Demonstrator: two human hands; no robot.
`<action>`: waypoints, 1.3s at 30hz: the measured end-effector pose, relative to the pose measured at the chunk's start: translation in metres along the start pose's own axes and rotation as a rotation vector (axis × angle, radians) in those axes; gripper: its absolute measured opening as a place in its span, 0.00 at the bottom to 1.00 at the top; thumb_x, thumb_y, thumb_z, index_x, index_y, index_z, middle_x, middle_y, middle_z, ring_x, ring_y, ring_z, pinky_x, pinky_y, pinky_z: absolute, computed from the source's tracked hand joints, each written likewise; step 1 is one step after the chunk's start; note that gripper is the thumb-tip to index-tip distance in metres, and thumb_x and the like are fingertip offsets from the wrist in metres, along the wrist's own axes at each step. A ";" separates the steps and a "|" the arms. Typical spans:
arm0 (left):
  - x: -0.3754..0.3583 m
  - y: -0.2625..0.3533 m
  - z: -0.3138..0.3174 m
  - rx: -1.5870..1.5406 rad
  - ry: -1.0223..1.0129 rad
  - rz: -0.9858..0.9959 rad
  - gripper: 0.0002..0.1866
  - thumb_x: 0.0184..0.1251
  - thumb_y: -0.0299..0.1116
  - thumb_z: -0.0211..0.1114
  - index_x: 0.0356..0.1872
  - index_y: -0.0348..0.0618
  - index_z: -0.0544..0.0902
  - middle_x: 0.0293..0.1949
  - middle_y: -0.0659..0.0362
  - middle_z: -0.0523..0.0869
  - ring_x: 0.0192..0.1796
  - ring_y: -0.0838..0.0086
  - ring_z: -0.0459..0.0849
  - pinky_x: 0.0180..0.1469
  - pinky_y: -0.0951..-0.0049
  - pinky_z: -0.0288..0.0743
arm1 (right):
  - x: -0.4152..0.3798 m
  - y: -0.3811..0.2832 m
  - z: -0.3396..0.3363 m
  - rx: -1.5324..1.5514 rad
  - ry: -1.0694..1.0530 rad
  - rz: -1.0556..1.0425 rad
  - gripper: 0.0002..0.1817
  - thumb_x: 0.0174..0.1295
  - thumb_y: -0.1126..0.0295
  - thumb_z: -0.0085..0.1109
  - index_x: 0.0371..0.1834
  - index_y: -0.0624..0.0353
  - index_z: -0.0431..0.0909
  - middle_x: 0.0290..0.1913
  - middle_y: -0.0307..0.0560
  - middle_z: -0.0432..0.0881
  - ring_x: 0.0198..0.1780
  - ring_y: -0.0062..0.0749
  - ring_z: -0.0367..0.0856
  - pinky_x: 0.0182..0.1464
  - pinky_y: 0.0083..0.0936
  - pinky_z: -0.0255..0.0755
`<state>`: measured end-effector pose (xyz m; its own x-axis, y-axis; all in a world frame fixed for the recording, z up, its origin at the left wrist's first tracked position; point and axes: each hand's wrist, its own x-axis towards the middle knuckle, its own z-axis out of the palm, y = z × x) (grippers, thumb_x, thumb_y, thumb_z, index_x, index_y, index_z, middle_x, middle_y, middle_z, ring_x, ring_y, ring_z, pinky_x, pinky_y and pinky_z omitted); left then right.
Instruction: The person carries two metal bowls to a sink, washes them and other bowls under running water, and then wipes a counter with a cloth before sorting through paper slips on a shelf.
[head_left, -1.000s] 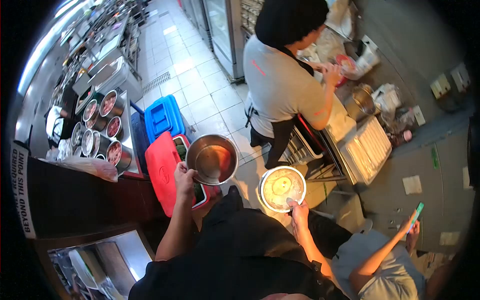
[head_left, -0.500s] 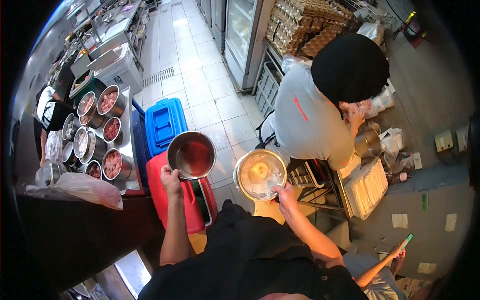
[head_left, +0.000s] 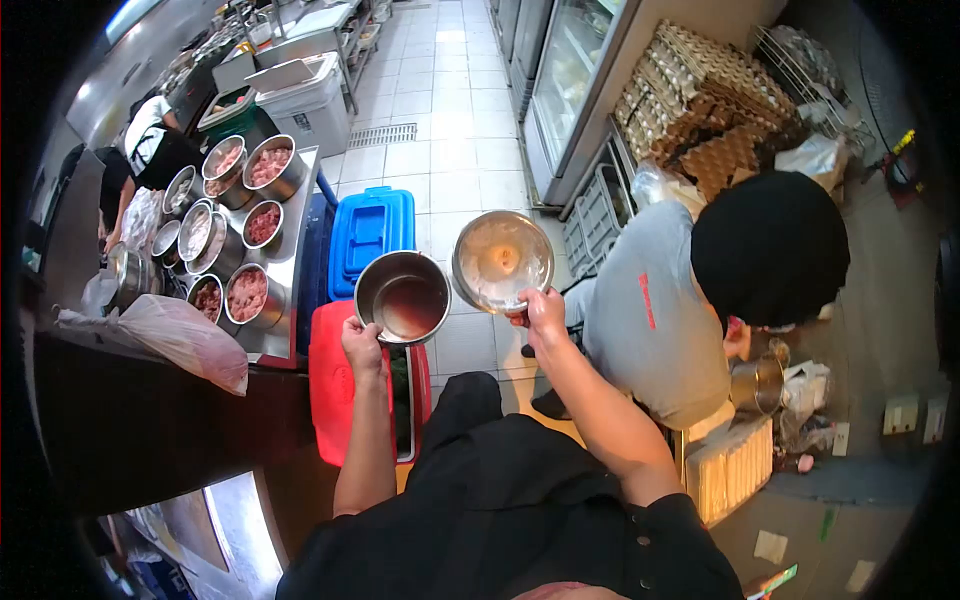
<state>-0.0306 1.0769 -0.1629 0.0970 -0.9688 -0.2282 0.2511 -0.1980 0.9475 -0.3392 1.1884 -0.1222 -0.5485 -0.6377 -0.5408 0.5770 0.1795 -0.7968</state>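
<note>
My left hand (head_left: pixel 364 348) grips the near left rim of a deep steel pot (head_left: pixel 402 297) with a little reddish liquid at its bottom. To the right of it, a steel bowl (head_left: pixel 503 262) is held by my right hand (head_left: pixel 541 317) at its near right edge. A whitish residue coats the bowl, and an orange-yellow spot shows at its middle. Both vessels are in the air, side by side, over the tiled floor and the open red cooler.
Steel pots of raw meat (head_left: pixel 247 294) crowd the metal table at left. A blue lid (head_left: pixel 370 240) lies behind the red cooler (head_left: pixel 334 385). Close on my right, a co-worker (head_left: pixel 650 310) bends over. Egg trays (head_left: pixel 700 100) are stacked beyond. Another person stands at far left.
The view has turned, shifting the surroundings. The bowl has risen and moved farther forward relative to the pot. Both hands keep their hold. The co-worker now appears farther right and lower.
</note>
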 end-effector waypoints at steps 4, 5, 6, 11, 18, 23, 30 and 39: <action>0.040 -0.003 0.016 0.052 0.012 -0.020 0.15 0.55 0.11 0.60 0.42 0.38 0.74 0.36 0.57 0.83 0.34 0.75 0.84 0.38 0.74 0.81 | 0.066 -0.031 0.045 -0.010 0.096 -0.043 0.11 0.57 0.75 0.55 0.42 0.68 0.75 0.28 0.55 0.84 0.20 0.38 0.85 0.19 0.29 0.79; 0.052 -0.003 0.021 0.036 0.006 -0.030 0.15 0.55 0.11 0.60 0.42 0.38 0.74 0.36 0.58 0.83 0.34 0.75 0.84 0.38 0.74 0.81 | 0.084 -0.035 0.056 -0.001 0.119 -0.048 0.11 0.57 0.75 0.55 0.42 0.69 0.75 0.28 0.55 0.84 0.20 0.38 0.85 0.18 0.29 0.79; 0.067 -0.007 0.025 0.032 0.015 -0.032 0.15 0.55 0.11 0.60 0.42 0.38 0.74 0.36 0.58 0.83 0.34 0.75 0.84 0.38 0.74 0.81 | 0.106 -0.039 0.065 -0.002 0.149 -0.055 0.13 0.56 0.75 0.55 0.43 0.71 0.75 0.29 0.57 0.85 0.20 0.39 0.85 0.17 0.28 0.79; 0.158 -0.019 0.054 -0.047 -0.010 -0.047 0.15 0.54 0.11 0.59 0.40 0.41 0.73 0.35 0.59 0.83 0.32 0.77 0.82 0.36 0.77 0.79 | 0.217 -0.051 0.094 -0.052 0.231 -0.066 0.15 0.54 0.76 0.56 0.45 0.72 0.75 0.30 0.59 0.86 0.19 0.41 0.85 0.14 0.28 0.78; 0.303 0.003 0.095 0.048 -0.006 -0.049 0.15 0.54 0.13 0.61 0.35 0.46 0.70 0.28 0.65 0.77 0.25 0.82 0.75 0.27 0.79 0.73 | 0.357 -0.059 0.088 -0.108 0.264 0.021 0.25 0.51 0.78 0.56 0.57 0.65 0.71 0.39 0.57 0.85 0.26 0.45 0.87 0.17 0.32 0.79; 0.398 0.012 0.127 0.052 -0.012 0.010 0.15 0.53 0.12 0.61 0.34 0.47 0.70 0.29 0.64 0.78 0.28 0.80 0.78 0.31 0.79 0.74 | 0.414 -0.069 0.052 -0.105 0.315 0.098 0.24 0.52 0.78 0.57 0.56 0.65 0.72 0.40 0.54 0.86 0.31 0.48 0.89 0.23 0.35 0.83; 0.479 0.018 0.190 0.044 0.098 -0.007 0.14 0.52 0.14 0.63 0.33 0.45 0.71 0.26 0.64 0.76 0.22 0.80 0.76 0.22 0.76 0.72 | 0.502 -0.078 0.002 -0.033 0.493 0.187 0.21 0.53 0.77 0.59 0.53 0.67 0.75 0.35 0.57 0.86 0.23 0.49 0.87 0.17 0.31 0.81; 0.533 0.016 0.262 0.076 0.365 0.001 0.13 0.52 0.15 0.63 0.33 0.44 0.71 0.25 0.61 0.78 0.20 0.75 0.77 0.19 0.72 0.71 | 0.645 -0.158 0.014 -0.190 0.343 0.141 0.18 0.53 0.75 0.57 0.50 0.62 0.75 0.39 0.49 0.84 0.26 0.40 0.83 0.20 0.30 0.77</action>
<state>-0.2273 0.5181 -0.2105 0.4374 -0.8548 -0.2793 0.1797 -0.2212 0.9585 -0.7756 0.7387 -0.3411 -0.6603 -0.3164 -0.6811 0.5567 0.4026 -0.7267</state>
